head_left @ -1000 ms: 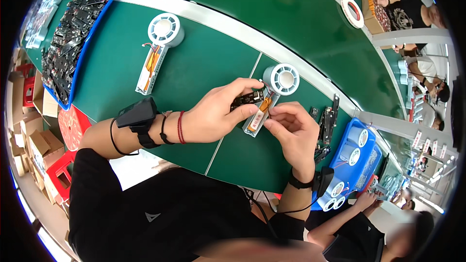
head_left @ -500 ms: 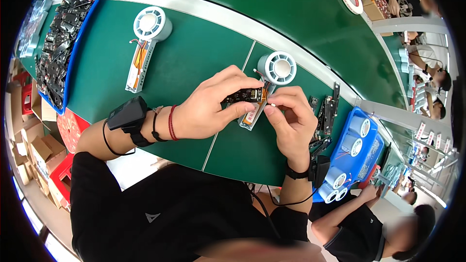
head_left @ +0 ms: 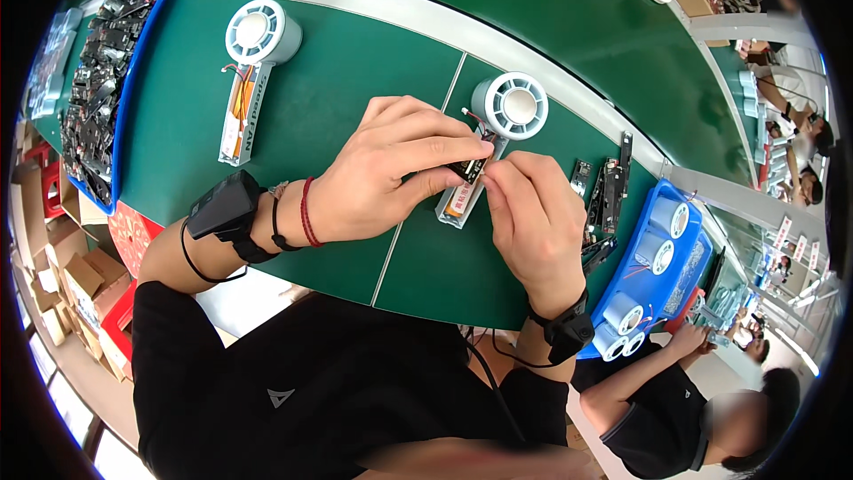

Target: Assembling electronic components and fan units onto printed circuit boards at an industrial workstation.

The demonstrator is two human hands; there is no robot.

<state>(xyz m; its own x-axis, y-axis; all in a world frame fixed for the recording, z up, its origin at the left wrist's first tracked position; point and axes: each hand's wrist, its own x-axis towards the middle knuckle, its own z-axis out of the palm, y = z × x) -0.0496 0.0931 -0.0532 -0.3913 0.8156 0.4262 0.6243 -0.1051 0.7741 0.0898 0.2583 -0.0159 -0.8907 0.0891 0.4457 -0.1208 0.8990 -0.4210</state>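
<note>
My left hand [head_left: 378, 169] pinches a small black circuit board [head_left: 467, 171] between thumb and fingers. It is held over the open handle of a light-blue handheld fan [head_left: 511, 107], which lies on the green table with its round head pointing away from me. A battery with a white label [head_left: 458, 203] shows inside the handle, below the board. My right hand [head_left: 538, 218] is closed, thumb and index finger meeting at the board's right end. The white wire connector in that pinch is now covered by the fingers. Another thin wire with a white plug [head_left: 471, 114] sticks out beside the fan head.
A second opened fan [head_left: 244, 116] lies to the left. Beyond it stands a blue bin [head_left: 142, 80] full of black boards. Loose boards [head_left: 609, 196] lie right of my hand, beside a blue tray [head_left: 662, 253] of fan heads. A co-worker [head_left: 657, 409] sits at the right.
My right fingertips have come up against the circuit board, and the white connector has gone out of sight. The board has tilted in my left hand, whose fingers now cover more of it.
</note>
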